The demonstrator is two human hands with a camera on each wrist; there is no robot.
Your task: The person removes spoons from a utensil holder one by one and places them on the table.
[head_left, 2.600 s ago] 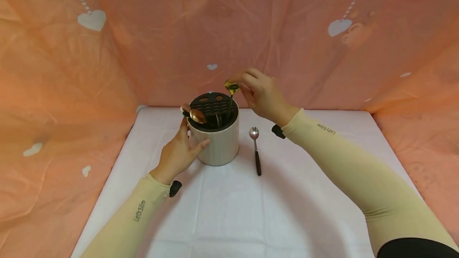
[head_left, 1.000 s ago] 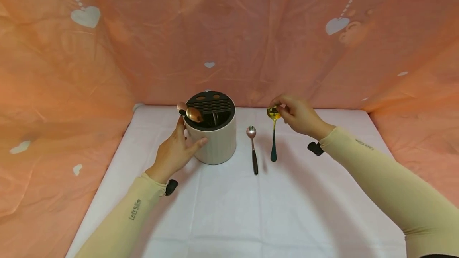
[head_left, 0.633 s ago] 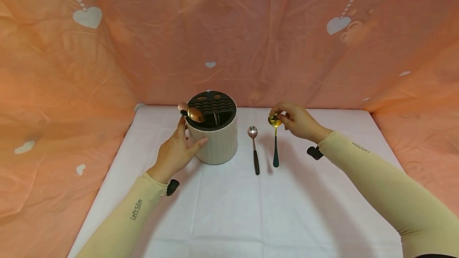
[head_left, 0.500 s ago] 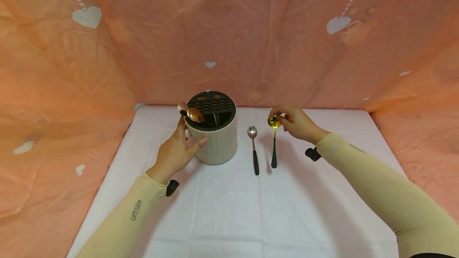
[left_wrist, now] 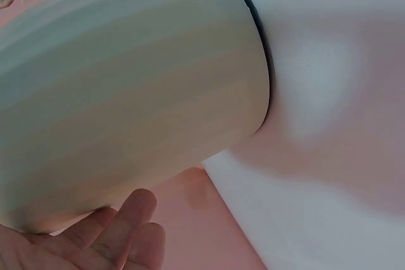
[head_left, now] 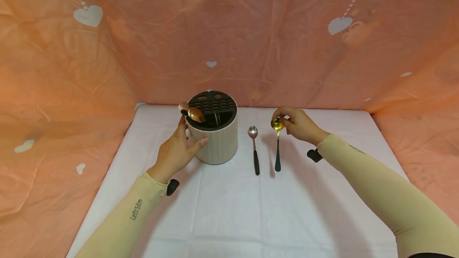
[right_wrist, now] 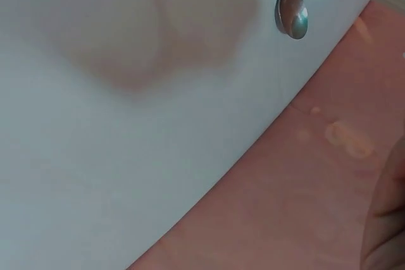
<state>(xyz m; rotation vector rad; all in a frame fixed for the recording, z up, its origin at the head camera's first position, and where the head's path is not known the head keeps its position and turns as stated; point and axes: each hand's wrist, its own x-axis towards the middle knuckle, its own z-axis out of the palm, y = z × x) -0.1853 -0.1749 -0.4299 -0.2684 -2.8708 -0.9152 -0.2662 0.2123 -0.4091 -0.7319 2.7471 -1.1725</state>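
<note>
My right hand [head_left: 301,124] pinches a spoon by its gold bowl [head_left: 277,124]; its dark green handle [head_left: 277,158] points down toward the near side, its shadow lying off to one side. My left hand [head_left: 175,152] rests against the left side of a white ribbed utensil holder [head_left: 218,146], thumb laid across the front. In the left wrist view, fairly straight fingers [left_wrist: 136,219] lie beside the holder's wall. Copper-coloured spoon bowls [head_left: 195,114] stick out of the holder's black slotted lid [head_left: 211,104]. In the right wrist view, only part of the right hand [right_wrist: 386,219] shows at the edge.
A small spoon with a silver bowl [head_left: 252,131] and dark handle lies on the white cloth-covered table [head_left: 229,210], between the holder and my right hand. Pink-orange fabric [head_left: 244,39] with white hearts hangs behind and at both sides.
The gold spoon has come out of the holder and moved right, then lower toward the table in my right hand. My left hand has stayed at the holder.
</note>
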